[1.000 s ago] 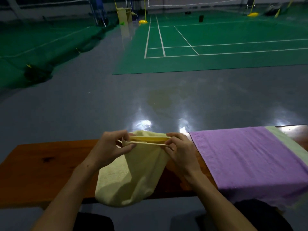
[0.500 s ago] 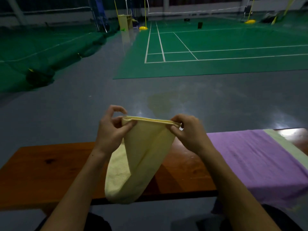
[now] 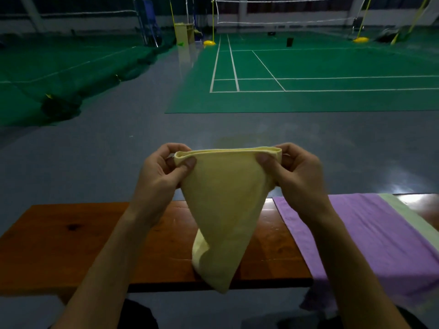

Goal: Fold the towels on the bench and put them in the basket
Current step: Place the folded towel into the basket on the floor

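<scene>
Both corners of the yellow towel [image 3: 225, 210] are pinched in a tight grip — one by the left hand [image 3: 164, 176], thumb pressed on the near face with the fingers curled behind, the other by the right hand [image 3: 297, 176] in the same manner. A doubled top edge is stretched level between the two hands, held up above the bench [image 3: 83, 245]. From that edge the cloth is seen to narrow downward to a point, which hangs at the bench's near edge. A purple towel [image 3: 356, 238] is spread across the bench to the right, with a pale green towel [image 3: 408, 214] lying just beyond it.
</scene>
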`<act>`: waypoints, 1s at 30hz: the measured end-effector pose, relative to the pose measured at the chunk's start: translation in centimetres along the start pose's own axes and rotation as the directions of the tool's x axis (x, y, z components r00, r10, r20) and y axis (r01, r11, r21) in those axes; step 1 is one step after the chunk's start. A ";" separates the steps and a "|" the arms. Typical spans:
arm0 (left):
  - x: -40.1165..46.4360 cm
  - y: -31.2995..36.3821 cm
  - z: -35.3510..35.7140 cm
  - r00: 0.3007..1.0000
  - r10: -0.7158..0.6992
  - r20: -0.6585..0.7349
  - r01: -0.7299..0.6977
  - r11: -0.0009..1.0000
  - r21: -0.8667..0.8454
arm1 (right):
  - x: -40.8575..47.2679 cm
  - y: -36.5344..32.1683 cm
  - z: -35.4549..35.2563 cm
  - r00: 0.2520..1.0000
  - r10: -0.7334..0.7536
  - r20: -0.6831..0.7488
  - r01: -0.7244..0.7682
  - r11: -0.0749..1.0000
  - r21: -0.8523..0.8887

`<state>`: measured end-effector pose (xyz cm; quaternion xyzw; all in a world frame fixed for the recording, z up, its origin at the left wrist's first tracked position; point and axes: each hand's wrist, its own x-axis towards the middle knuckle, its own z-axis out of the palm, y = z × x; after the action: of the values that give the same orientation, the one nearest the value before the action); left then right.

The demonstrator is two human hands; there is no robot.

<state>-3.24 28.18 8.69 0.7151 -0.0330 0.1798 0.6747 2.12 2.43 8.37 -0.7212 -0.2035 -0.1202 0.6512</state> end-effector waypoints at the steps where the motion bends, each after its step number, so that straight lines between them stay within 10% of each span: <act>1: -0.2 0.6 0.2 0.999 0.037 -0.011 -0.037 0.998 0.052 | -0.2 -0.2 0.0 1.000 0.008 -0.029 -0.008 1.000 0.020; 6: -1.7 3.1 0.0 0.998 0.029 -0.059 -0.021 0.991 0.134 | -1.3 -1.7 -0.5 0.996 0.069 -0.054 -0.068 0.997 0.029; 13: -4.1 6.2 -1.9 0.970 0.038 0.238 -0.004 0.990 -0.143 | -3.3 -5.8 -1.9 0.978 0.159 0.131 -0.184 0.960 0.209; 22: -2.6 -1.5 -0.9 0.938 -0.321 0.131 0.325 0.946 -0.003 | -2.7 0.9 -1.5 0.908 0.412 0.071 -0.417 0.903 0.104; 30: 1.0 -9.7 -0.3 0.954 -0.301 0.001 0.297 0.940 0.166 | -0.5 9.3 1.5 0.894 0.448 -0.018 -0.448 0.894 -0.001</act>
<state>0.42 29.51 -0.24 0.7670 0.0819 0.0679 0.6327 5.75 3.18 -0.35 -0.7492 -0.0262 0.0263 0.6613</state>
